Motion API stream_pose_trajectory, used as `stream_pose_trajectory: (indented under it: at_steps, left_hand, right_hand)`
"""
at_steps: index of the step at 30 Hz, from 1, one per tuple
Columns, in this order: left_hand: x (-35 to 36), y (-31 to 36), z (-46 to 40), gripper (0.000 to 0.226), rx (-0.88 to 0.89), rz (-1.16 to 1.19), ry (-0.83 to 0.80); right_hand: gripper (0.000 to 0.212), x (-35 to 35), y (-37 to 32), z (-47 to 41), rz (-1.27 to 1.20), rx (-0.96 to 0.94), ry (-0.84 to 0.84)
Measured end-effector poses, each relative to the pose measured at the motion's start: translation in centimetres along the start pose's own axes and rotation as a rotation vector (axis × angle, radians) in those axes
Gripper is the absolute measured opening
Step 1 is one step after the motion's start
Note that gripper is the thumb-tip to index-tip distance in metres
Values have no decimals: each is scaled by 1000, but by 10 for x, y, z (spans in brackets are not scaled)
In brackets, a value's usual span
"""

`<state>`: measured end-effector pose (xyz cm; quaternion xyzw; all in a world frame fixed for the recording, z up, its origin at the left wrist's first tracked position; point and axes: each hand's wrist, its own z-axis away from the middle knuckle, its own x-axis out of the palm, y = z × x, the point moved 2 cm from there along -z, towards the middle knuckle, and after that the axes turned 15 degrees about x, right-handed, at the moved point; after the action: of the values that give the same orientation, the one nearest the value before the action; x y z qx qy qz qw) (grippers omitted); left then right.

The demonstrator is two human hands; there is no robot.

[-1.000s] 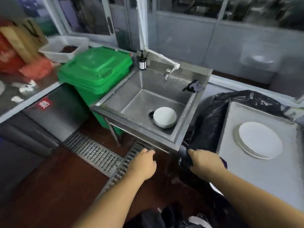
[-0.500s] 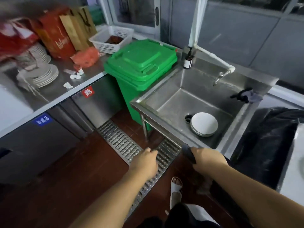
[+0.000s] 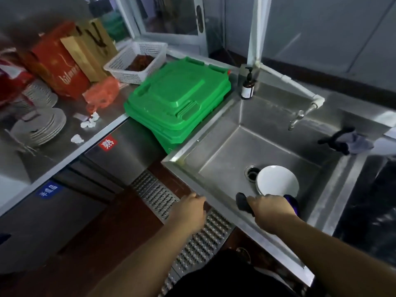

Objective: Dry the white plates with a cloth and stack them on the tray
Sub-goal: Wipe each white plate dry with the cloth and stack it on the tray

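A small stack of white plates (image 3: 276, 181) lies in the steel sink (image 3: 216, 146), beside the drain. My right hand (image 3: 270, 209) hovers over the sink's front rim, just in front of the plates, and grips a dark cloth (image 3: 242, 202) whose purple end shows at its right side. My left hand (image 3: 188, 212) hangs over the floor grate left of the sink, fingers loosely curled, holding nothing. The tray is out of view.
A green bin (image 3: 180, 103) stands against the sink's left side. The counter on the left carries stacked plates (image 3: 42, 127), paper bags and a white basket (image 3: 137, 61). A soap bottle (image 3: 248, 86), a tap (image 3: 296, 118) and a grey rag (image 3: 347, 141) sit around the sink rim.
The view has swung left, and the tray with its plates has left the frame. My right hand with the cloth has moved forward over the sink's front rim, close to the plates.
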<state>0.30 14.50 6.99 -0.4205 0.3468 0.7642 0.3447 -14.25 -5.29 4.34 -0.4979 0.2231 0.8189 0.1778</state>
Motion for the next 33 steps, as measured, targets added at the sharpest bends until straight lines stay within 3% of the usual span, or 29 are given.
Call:
stream_pose_trajectory:
  at_steps: [7,12,20,26,33]
  left_hand:
    - [-9,-5,-80,47,108,46,-83]
    - [-16,-6,-156,38,282,-20,-161]
    - [-20,-17,-254,41,517,-137,-298]
    - [6,-18,-295,40,537,-144,-405]
    - [45,0,-341,36,384,7,-410]
  right_hand:
    - [32,13,45,-36,-133,210,-161]
    - [28,18,67,-53,-329,436,-269]
    - [20,23,61,-77,-645,892,-258]
    - [19,45,50,-92,-964,1163,-294]
    - [24,99,71,-107,-1214,1352,-271]
